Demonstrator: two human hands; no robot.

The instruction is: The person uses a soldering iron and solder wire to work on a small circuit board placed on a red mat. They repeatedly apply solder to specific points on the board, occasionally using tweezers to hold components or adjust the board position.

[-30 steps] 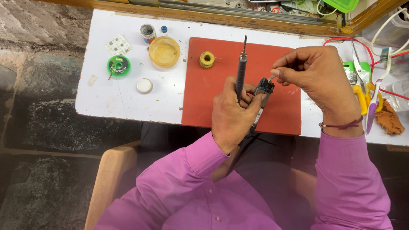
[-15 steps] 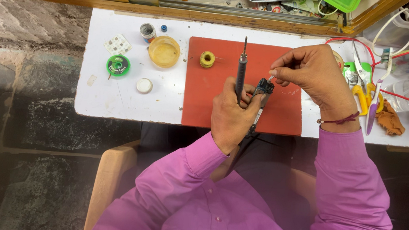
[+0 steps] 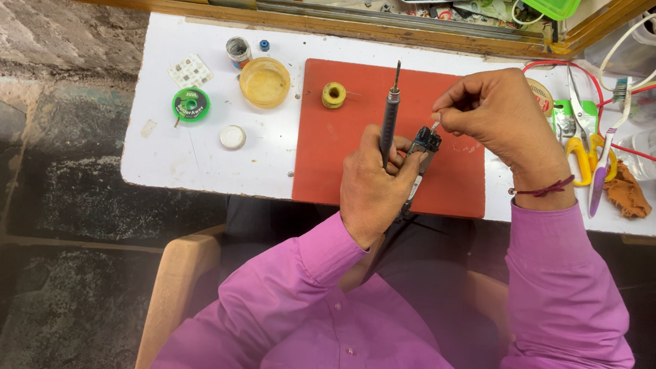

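Since earlier, no shift: our left hand (image 3: pixel 371 192) fingers clamp one iron (image 3: pixel 390 119) and one small dark part (image 3: pixel 425 144); right hand (image 3: pixel 496 116) fingers pinch its tip at 1 o'clock.

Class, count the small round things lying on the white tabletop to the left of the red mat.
5: a yellow dish nearest the red mat, a grey pot and a blue cap behind it, a green spool, a white lid in front. None looks hidden.

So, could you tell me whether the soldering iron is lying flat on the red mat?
No, the left hand holds the soldering iron above the red mat.
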